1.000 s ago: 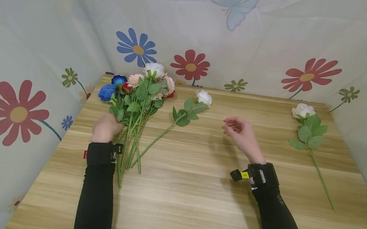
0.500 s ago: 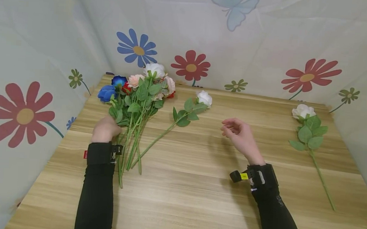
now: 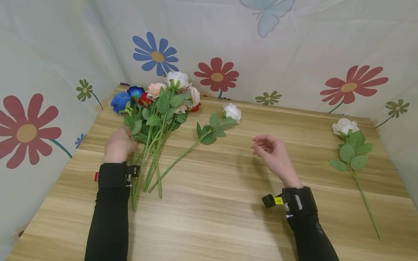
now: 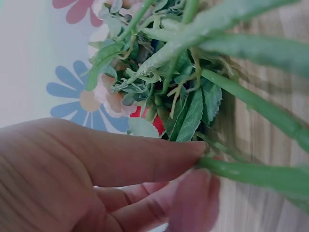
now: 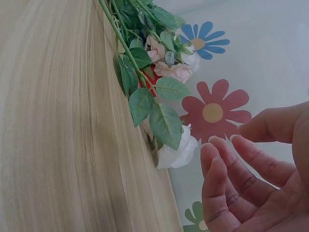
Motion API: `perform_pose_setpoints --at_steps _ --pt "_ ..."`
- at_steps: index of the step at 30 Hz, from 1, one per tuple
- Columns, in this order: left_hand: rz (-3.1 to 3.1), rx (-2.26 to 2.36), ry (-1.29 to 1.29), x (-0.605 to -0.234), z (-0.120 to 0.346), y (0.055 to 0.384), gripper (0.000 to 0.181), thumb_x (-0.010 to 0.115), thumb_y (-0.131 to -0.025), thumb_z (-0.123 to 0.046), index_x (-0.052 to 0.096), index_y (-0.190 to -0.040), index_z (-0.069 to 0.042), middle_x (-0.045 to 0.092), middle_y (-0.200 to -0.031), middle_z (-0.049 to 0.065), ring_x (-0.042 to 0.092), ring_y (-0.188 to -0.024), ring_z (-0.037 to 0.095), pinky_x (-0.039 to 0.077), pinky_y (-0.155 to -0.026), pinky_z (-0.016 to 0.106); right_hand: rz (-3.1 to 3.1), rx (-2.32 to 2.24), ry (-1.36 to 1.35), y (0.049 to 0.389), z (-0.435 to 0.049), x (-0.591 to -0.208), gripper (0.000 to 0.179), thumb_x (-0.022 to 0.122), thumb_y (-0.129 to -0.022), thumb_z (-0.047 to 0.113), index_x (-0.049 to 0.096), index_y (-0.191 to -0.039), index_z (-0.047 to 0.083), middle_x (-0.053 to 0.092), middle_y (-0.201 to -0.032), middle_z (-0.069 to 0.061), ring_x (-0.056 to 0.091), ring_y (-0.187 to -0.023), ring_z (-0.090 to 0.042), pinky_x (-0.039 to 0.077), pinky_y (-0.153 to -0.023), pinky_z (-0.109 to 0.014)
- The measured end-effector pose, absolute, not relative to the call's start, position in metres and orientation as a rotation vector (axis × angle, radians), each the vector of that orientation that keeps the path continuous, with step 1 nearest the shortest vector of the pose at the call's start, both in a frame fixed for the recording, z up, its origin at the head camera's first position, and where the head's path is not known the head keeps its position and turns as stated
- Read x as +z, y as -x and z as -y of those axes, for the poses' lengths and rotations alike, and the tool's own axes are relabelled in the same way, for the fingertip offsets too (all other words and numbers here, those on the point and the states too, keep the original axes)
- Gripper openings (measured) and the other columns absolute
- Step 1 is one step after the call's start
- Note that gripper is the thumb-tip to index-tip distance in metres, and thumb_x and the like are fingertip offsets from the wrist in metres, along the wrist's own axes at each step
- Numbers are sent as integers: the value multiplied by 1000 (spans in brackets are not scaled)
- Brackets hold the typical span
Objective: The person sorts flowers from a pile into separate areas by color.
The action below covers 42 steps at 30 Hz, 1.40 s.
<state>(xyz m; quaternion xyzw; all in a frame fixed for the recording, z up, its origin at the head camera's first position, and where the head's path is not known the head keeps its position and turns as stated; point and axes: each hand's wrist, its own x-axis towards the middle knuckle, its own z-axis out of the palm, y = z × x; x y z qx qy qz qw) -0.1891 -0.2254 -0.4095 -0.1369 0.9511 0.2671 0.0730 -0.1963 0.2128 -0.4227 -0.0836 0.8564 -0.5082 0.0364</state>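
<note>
At the left of the table, my left hand point(image 3: 118, 144) pinches a green flower stem point(image 4: 260, 175) between thumb and fingertips, plainly seen in the left wrist view. Just beyond it lies a pile of artificial flowers with crossing stems: a blue rose point(image 3: 121, 102), a white rose point(image 3: 177, 78), pale pink blooms point(image 3: 155, 90) and some red. Which bloom tops the pinched stem is hidden by the leaves. My right hand point(image 3: 275, 156) hovers over the middle of the table, fingers loosely curled and holding nothing. Between pile and right hand lies a single white rose point(image 3: 232, 112).
Another white rose point(image 3: 345, 126) with a long stem lies alone at the right of the wooden table point(image 3: 217, 227). A white curtain point(image 3: 300, 52) printed with flowers and a butterfly rises along the table's back and sides.
The pinched stem's lower end has shifted slightly left, and the blue and pale blooms in the pile have stirred a little. My right hand has stayed nearly still.
</note>
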Motion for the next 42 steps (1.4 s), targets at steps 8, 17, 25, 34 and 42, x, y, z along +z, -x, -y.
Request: perform_pose_setpoints --at_steps 8,17,25,34,42 --pt "-2928 936 418 -407 223 189 40 54 -91 -7 52 -129 5 61 -113 27 58 -91 39 47 -78 48 -2629 -1551 247 195 -214 -421 31 58 -100 11 60 -126 -6 68 -113 -25 71 -91 -20 57 -78 -25" --pt "-3102 1086 447 -398 213 184 39 54 -96 -5 48 -133 5 61 -91 19 58 -75 35 41 -65 39 -2623 -1557 246 194 -214 -418 32 59 -101 13 60 -127 -5 68 -114 -25 70 -89 -15 57 -78 -23" --pt "-3207 1129 314 -395 204 187 37 56 -99 -9 57 -133 7 67 -92 24 59 -71 36 42 -65 39 -2624 -1553 244 194 -214 -417 32 59 -101 14 60 -127 -5 68 -114 -24 70 -90 -17 57 -78 -23" --pt "-3332 1234 219 -387 195 189 29 56 -101 -10 67 -121 8 71 -98 26 68 -82 40 48 -71 47 -2627 -1560 251 195 -213 -418 31 60 -100 13 61 -125 -5 68 -113 -24 70 -89 -17 57 -76 -23" --pt "-3465 1265 22 -383 190 189 26 58 -101 -7 68 -120 8 67 -96 25 63 -77 38 46 -68 43 -2626 -1561 267 195 -211 -419 30 60 -100 11 61 -124 -6 68 -112 -24 70 -88 -17 57 -77 -23"
